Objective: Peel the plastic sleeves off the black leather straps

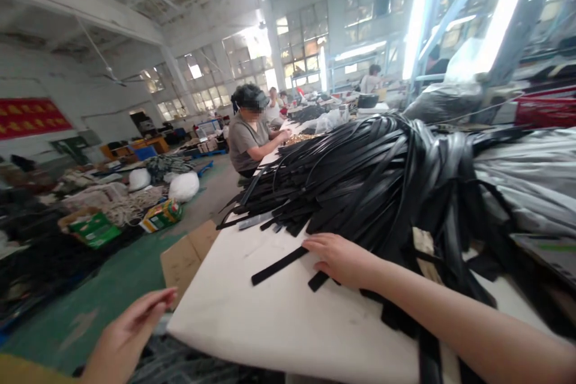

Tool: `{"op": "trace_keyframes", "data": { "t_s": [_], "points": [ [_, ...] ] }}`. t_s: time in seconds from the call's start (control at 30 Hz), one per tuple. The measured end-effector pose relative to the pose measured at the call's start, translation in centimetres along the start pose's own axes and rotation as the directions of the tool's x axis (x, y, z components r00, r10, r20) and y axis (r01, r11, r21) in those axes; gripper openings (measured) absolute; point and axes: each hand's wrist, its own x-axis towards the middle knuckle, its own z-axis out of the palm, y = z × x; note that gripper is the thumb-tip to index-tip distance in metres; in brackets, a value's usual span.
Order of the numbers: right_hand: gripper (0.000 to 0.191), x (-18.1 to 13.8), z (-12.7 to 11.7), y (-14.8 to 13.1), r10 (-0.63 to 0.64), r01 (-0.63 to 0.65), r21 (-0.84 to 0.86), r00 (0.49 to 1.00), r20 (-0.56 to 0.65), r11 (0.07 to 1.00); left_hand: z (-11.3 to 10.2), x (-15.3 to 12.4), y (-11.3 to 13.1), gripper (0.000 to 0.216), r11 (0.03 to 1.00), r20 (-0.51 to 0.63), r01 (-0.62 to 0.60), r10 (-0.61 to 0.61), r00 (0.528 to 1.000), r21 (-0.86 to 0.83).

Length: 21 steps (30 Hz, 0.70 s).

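Observation:
A large heap of long, flat black straps [360, 174] lies across the white-topped table [252, 318]. My right hand [339, 258] is at the heap's near edge, its fingers bent over a black strap [279, 265] whose free end reaches left across the tabletop. Below my thumb, a second strap end [317, 281] sticks out. The underside of that grip is hidden. My left hand [128, 327] hovers left of the table's corner, thumb and fingertips drawn together, with nothing visible between them.
A co-worker in a grey shirt [245, 141] sits along the table's far left side, hands over small gold-coloured pieces. On the floor at left are a cardboard sheet [186, 255], green boxes [94, 228] and white bags [183, 186]. Clear plastic sheeting [535, 180] covers material at right.

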Motion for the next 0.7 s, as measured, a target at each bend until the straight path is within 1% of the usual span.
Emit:
{"op": "trace_keyframes", "data": {
  "t_s": [0.03,0.07,0.13,0.17,0.23,0.3,0.33,0.4,0.47,0.53,0.6,0.7],
  "points": [
    [0.047,0.0,0.0,-0.2,-0.004,0.004,0.005,1.000,0.020,1.000,1.5,1.2,1.8,0.040,0.999,0.115,-0.046,0.046,0.992,0.001],
    [0.047,0.0,0.0,-0.3,0.000,0.000,0.006,0.999,0.035,1.000,3.2,2.5,3.8,0.037,0.994,0.217,-0.108,0.105,0.970,0.004],
    [0.047,0.0,-0.4,-0.6,0.023,-0.023,-0.004,0.999,0.046,1.000,6.7,4.9,7.4,0.033,0.967,0.372,-0.251,0.217,0.903,0.047],
    [0.047,0.0,-0.6,-0.7,0.035,-0.035,-0.016,0.998,0.047,0.999,8.5,6.0,8.8,0.029,0.957,0.392,-0.284,0.241,0.888,0.054],
    [0.043,0.0,-1.0,-0.7,0.051,-0.049,-0.050,0.998,0.047,0.998,11.7,7.9,10.8,0.025,0.952,0.385,-0.290,0.232,0.893,0.102],
    [0.037,0.0,-1.1,-0.5,0.056,-0.053,-0.078,0.998,0.042,0.996,13.7,9.1,12.0,0.013,0.956,0.364,-0.246,0.175,0.915,0.159],
    [0.034,0.0,-1.1,-0.5,0.053,-0.050,-0.088,0.998,0.036,0.995,14.1,9.4,12.4,0.007,0.957,0.362,-0.228,0.151,0.920,0.180],
    [0.031,0.0,-0.9,-0.3,0.039,-0.037,-0.098,0.999,0.014,0.994,13.8,9.1,13.3,0.009,0.956,0.367,-0.220,0.137,0.920,0.196],
    [0.033,0.1,-0.6,-0.1,0.021,-0.022,-0.102,1.000,-0.015,0.995,12.6,8.0,14.0,0.012,0.953,0.371,-0.236,0.153,0.916,0.192],
    [0.033,0.1,-0.4,0.0,-0.004,0.001,-0.101,1.000,-0.027,0.995,11.1,6.4,14.0,0.014,0.954,0.386,-0.238,0.154,0.910,0.181],
    [0.026,0.0,-0.2,0.0,-0.033,0.033,-0.097,0.999,-0.005,0.995,9.4,4.7,12.6,0.016,0.971,0.406,-0.188,0.113,0.907,0.150],
    [0.018,0.0,-0.2,0.1,-0.056,0.058,-0.094,0.998,0.020,0.994,6.8,2.0,8.5,0.021,0.996,0.404,-0.007,-0.031,0.914,0.092]
  ]
}}
